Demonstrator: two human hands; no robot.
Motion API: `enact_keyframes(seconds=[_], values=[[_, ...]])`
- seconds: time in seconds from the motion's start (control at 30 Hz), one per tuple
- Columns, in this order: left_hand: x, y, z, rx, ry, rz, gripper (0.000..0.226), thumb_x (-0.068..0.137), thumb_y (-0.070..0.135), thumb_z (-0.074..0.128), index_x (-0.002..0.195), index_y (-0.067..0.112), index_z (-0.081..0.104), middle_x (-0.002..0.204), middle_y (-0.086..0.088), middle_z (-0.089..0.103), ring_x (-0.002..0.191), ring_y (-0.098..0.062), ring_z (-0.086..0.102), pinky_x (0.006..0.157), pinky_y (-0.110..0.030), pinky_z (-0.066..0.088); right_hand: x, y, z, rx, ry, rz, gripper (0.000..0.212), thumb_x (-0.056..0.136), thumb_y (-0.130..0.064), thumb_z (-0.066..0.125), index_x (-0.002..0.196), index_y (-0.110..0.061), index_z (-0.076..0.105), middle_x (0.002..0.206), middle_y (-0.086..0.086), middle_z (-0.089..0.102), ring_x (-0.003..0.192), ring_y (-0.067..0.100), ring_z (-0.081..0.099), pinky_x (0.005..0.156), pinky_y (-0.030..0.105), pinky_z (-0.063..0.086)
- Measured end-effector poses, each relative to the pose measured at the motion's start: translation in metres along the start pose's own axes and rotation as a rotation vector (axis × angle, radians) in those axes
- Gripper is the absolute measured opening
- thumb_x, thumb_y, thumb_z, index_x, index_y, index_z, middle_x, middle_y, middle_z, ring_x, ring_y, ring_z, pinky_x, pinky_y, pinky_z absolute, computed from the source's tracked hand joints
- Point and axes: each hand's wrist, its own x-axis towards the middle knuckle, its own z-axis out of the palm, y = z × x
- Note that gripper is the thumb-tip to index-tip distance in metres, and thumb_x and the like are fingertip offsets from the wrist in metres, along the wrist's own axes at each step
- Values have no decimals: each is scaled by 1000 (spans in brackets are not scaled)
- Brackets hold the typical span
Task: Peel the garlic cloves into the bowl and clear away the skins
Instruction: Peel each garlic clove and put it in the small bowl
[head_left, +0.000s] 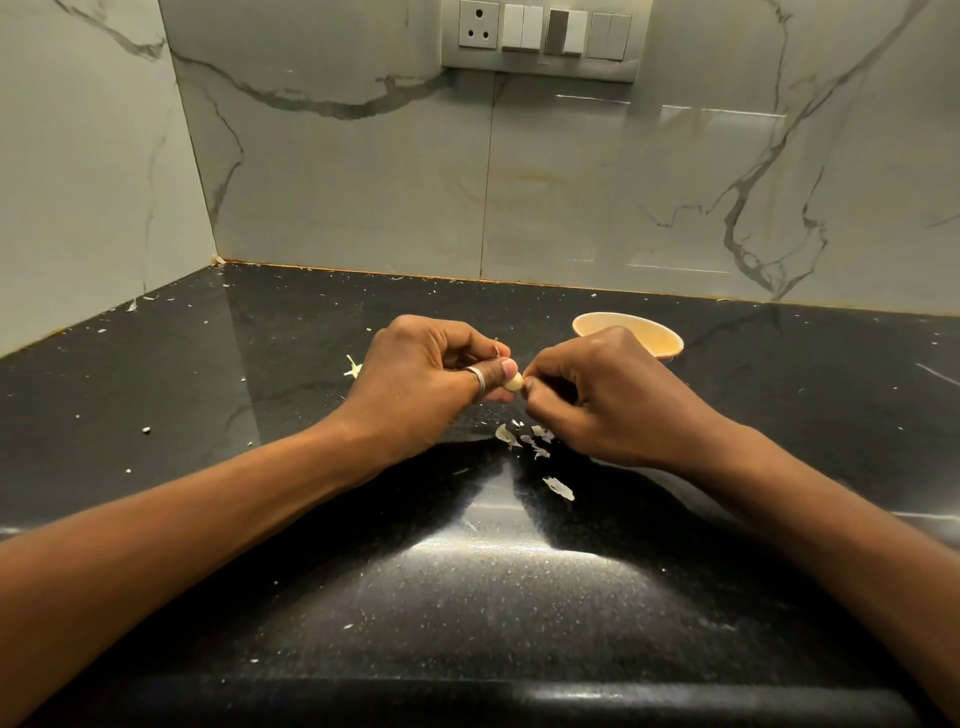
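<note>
My left hand (426, 384), with a ring on the thumb, pinches a small pale garlic clove (514, 383) between thumb and fingers above the black counter. My right hand (597, 400) meets it from the right, its fingertips pinched at the clove's end. A wisp of skin sticks up from the left fingers. Several loose garlic skins (524, 439) lie on the counter just below the hands, and one larger flake (559, 488) lies nearer to me. A cream bowl (652, 332) stands behind my right hand, which partly hides it; I cannot see inside it.
The black speckled counter (467, 582) runs into a corner of marble-patterned wall tiles at the back and left. A skin scrap (353, 366) lies left of my left hand, with tiny flecks scattered around. A socket and switch panel (543, 36) is on the back wall.
</note>
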Motion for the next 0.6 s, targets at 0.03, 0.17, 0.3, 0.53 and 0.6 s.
enact_keyframes(seconds=[0.03, 0.17, 0.3, 0.53, 0.6], values=[[0, 0, 0, -5, -2, -5, 4, 83, 1, 77, 83, 5, 76, 93, -9, 77, 83, -25, 77, 85, -40, 61, 0, -1, 0, 2, 9, 1, 34, 91, -28, 55, 61, -12, 62, 49, -3, 48, 45, 17, 42, 48, 20, 25], [0, 0, -1, -3, -10, -11, 4, 83, 2, 77, 84, 6, 76, 92, -7, 77, 83, -24, 77, 86, -40, 60, 0, -3, 3, 30, 45, 13, 39, 90, -32, 56, 57, -13, 58, 47, -4, 44, 44, 13, 36, 46, 21, 24], [-1, 2, -1, -8, -3, -11, 5, 83, 1, 77, 83, 6, 76, 90, -7, 78, 82, -23, 77, 83, -37, 62, -1, -3, 4, 50, 70, 43, 39, 90, -30, 60, 55, -13, 54, 47, 0, 44, 46, 20, 37, 47, 20, 22], [-1, 1, -1, 9, 13, -11, 4, 83, 2, 78, 84, 6, 77, 91, -4, 78, 82, -21, 77, 81, -33, 62, -1, -7, 7, 81, 126, 70, 46, 87, -46, 50, 59, -13, 66, 47, -9, 48, 45, 13, 41, 48, 15, 24], [-2, 3, -1, 1, 17, -4, 4, 83, 1, 77, 84, 5, 77, 91, -5, 77, 82, -20, 77, 79, -29, 62, -1, -7, 7, 60, 136, 76, 48, 87, -47, 49, 61, -11, 68, 47, -4, 51, 47, 18, 44, 48, 17, 24]])
